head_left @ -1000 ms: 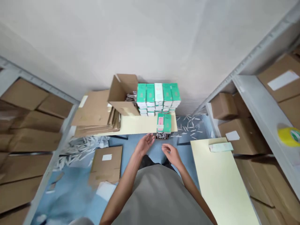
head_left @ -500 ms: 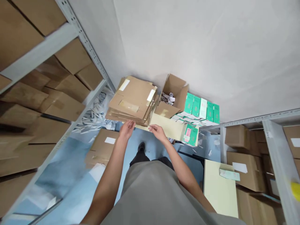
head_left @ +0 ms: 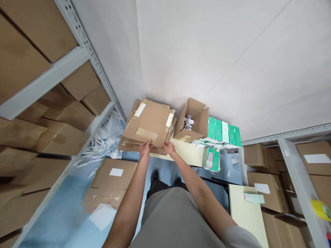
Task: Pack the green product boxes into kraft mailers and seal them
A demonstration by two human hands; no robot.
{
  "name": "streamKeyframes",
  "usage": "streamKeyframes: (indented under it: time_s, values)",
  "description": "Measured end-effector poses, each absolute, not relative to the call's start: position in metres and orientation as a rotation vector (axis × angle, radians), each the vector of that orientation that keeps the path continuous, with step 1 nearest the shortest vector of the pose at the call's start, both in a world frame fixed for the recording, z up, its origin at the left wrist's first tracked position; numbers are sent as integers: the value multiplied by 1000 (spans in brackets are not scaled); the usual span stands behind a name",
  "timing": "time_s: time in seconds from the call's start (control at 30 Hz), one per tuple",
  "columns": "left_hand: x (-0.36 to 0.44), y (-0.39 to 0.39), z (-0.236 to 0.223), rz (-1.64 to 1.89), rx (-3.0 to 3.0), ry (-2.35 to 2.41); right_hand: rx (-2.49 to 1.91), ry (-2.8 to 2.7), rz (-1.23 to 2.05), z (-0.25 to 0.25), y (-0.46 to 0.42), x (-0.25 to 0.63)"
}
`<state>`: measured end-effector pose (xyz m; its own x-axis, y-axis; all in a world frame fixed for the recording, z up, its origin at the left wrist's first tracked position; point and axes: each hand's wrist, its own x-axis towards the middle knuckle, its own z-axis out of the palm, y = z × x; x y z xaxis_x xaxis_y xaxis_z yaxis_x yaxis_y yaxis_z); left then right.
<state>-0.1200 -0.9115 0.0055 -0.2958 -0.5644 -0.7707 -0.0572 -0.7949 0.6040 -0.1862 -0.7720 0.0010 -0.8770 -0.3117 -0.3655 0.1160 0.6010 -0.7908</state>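
A stack of flattened cardboard boxes lies on the cream table against the wall. My left hand grips the near edge of the top flattened cardboard box, its fingers closed on the board. At that box's near right corner, my right hand pinches the edge too. The top sheet carries white labels and strips of tape, and its near edge is slightly raised over the sheets below. Just right of the stack stands an open cardboard box with crumpled printed paper inside.
Green-and-white cartons stand in rows right of the open box, with another green carton nearer me. Racks of cardboard boxes flank both sides. Flattened cardboard lies on the floor at left. A second cream table is at right.
Both hands have moved forward onto the stack and taken hold of the top flattened cardboard box by its near edge. The camera view has shifted slightly.
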Motion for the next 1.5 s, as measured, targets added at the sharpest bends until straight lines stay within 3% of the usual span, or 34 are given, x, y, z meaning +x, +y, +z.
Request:
streamKeyframes:
  time_s: [0.17,0.43,0.77,1.03,1.3,1.5]
  values:
    - [-123,-918,14,-2163,1525,-803,115,2355,-1262,9,-778,-192]
    - [-99,-924,43,-2281,1304,-746,177,2120,-1713,49,-794,-196]
    - [-89,-895,73,-2554,979,-636,-279,2010,-1996,127,-720,-130]
    - [-120,-802,105,-2714,978,-1017,-103,2000,-2027,136,-555,-70]
    - [-142,-622,140,-2916,623,-1523,1102,2570,-2485,153,-280,4]
    - [-119,-437,144,-3050,312,-2025,1574,2876,-2160,149,-138,109]
